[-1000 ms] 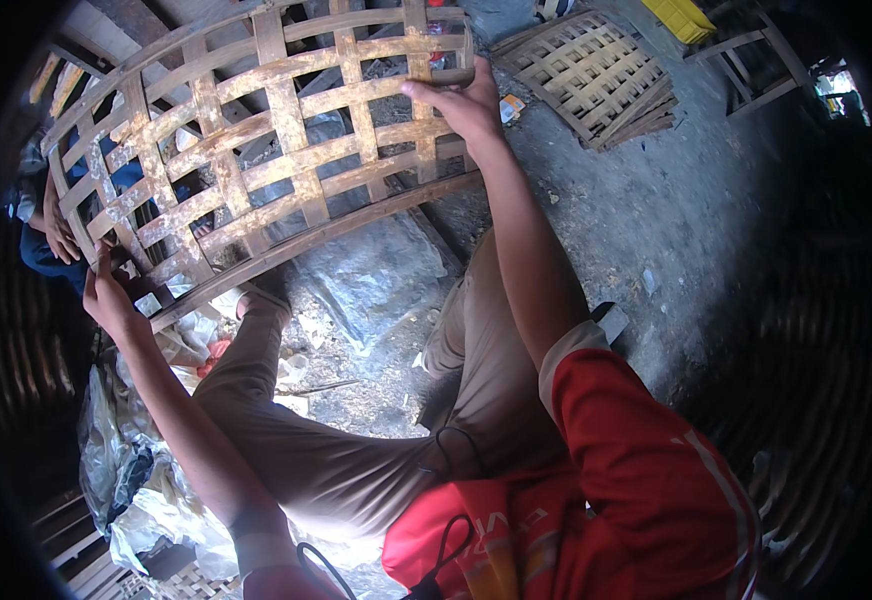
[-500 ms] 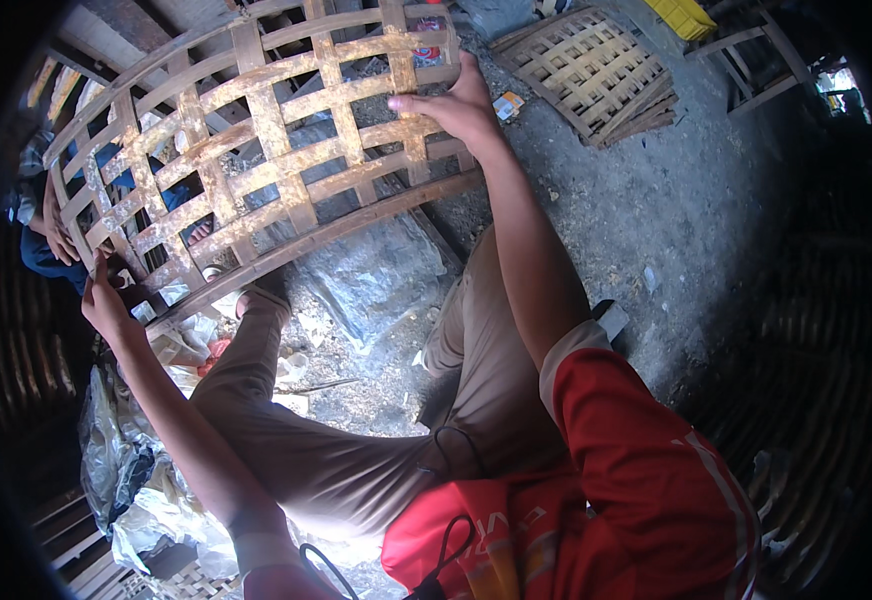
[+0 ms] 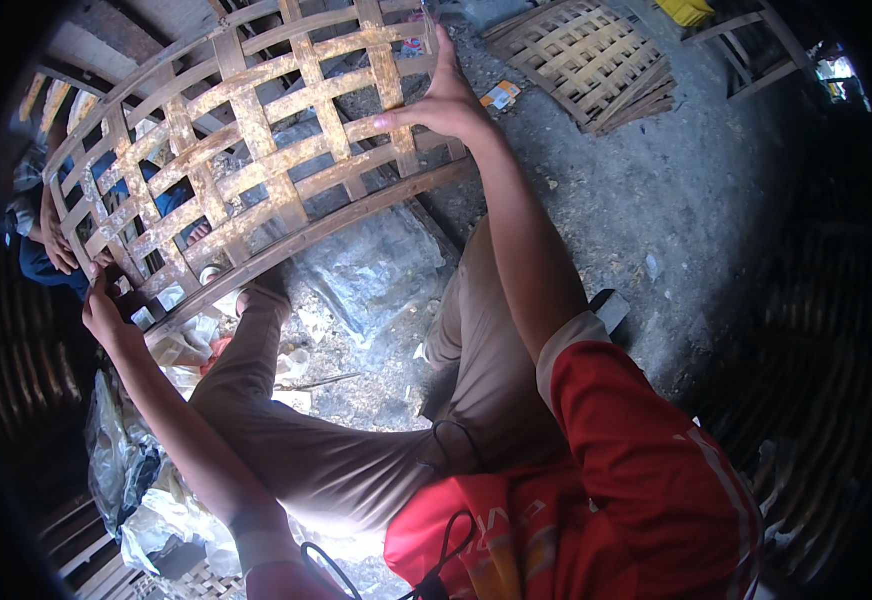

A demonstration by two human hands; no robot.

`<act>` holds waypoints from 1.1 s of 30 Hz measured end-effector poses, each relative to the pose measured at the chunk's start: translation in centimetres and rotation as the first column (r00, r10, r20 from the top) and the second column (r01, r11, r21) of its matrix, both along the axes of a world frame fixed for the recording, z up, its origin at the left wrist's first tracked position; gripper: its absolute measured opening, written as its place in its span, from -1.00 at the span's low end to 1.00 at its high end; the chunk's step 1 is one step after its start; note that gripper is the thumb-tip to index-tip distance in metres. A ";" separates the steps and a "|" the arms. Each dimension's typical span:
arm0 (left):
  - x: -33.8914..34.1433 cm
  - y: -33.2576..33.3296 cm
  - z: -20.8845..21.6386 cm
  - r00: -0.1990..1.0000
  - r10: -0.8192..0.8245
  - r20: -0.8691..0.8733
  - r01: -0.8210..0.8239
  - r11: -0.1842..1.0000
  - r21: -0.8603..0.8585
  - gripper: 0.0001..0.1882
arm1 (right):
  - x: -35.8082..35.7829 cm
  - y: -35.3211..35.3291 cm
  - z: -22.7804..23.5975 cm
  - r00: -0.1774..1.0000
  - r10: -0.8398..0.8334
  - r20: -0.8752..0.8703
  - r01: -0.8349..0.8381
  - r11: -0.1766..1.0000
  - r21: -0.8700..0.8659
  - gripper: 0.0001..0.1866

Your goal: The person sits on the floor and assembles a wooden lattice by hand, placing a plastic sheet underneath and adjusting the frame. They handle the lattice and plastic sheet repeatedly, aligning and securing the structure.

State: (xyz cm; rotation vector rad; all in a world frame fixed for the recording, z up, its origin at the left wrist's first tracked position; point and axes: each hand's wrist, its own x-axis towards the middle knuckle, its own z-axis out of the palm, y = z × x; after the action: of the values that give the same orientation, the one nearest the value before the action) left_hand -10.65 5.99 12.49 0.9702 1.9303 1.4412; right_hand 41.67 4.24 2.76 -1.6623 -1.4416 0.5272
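A woven bamboo rack (image 3: 281, 180) with a wooden frame is held up tilted before me, at the upper left. My left hand (image 3: 106, 308) pinches its lower left corner. At the right end, my right hand (image 3: 446, 105) grips the rack's edge, thumb lying over the woven strips and fingers stretched along the side. The strips carry pale and brown stains. Through the gaps parts of a seated person show, and that person's hand (image 3: 56, 240) is close to the rack's left end; whether it touches the rack I cannot tell.
A stack of similar woven racks (image 3: 596, 65) lies on the floor at the upper right, near a yellow container (image 3: 684, 10) and a wooden frame (image 3: 761, 80). A clear plastic sheet (image 3: 371, 265) lies beyond my legs. Crumpled plastic bags (image 3: 171, 515) are at my left.
The rack's right end has shifted slightly left. My right hand has moved with it, its fingers now stretched further up along the edge. My left hand stays at the corner.
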 end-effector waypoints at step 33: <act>0.2 -0.9 -1.1 0.996 0.027 0.087 -0.027 1.000 -0.005 -0.66 | 0.1 -2.7 2.2 0.984 0.084 -0.156 -0.068 0.992 0.103 0.23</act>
State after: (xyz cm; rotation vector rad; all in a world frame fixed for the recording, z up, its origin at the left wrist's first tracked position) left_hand -10.48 5.13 11.42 0.8681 1.8888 1.4697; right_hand 41.82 1.52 4.95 -1.4592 -1.3948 0.6092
